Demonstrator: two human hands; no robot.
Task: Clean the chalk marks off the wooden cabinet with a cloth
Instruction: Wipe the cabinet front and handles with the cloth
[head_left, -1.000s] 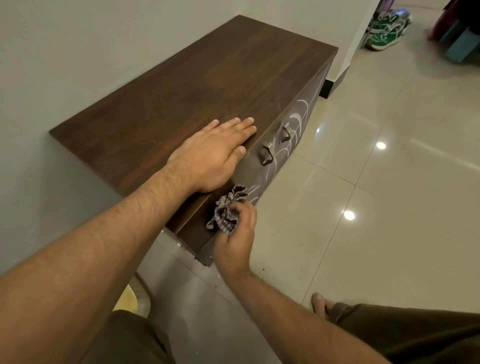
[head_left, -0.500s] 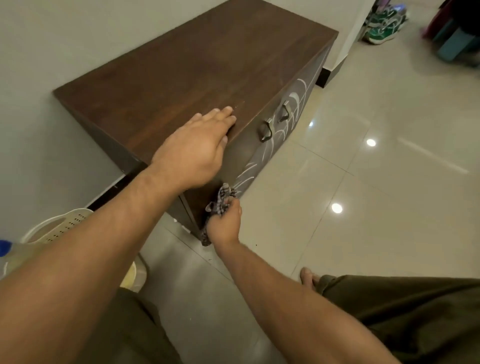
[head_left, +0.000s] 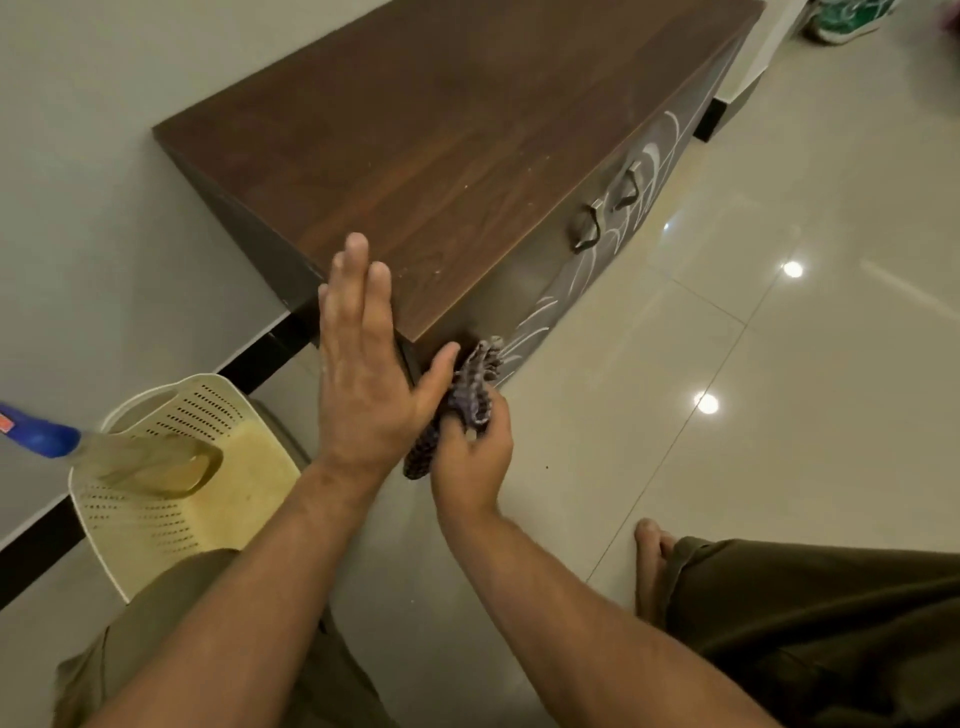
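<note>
Your right hand (head_left: 470, 457) is bunching the soft, limp cloth (head_left: 467, 395) against the cabinet (head_left: 447, 135) front's near corner; your left hand (head_left: 363, 364), fingers extended, is bracing there. Bunch it tightly; loose folds likely slip.

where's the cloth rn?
Head view, centre: the cloth is bunched in the right hand, pressed to the cabinet front's near corner, beside the left hand.

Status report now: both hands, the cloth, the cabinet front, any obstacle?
Left hand open, braced on cabinet corner. Right hand gripping cloth at front's near end. Chalk marks remain. Nothing in the way.
</note>
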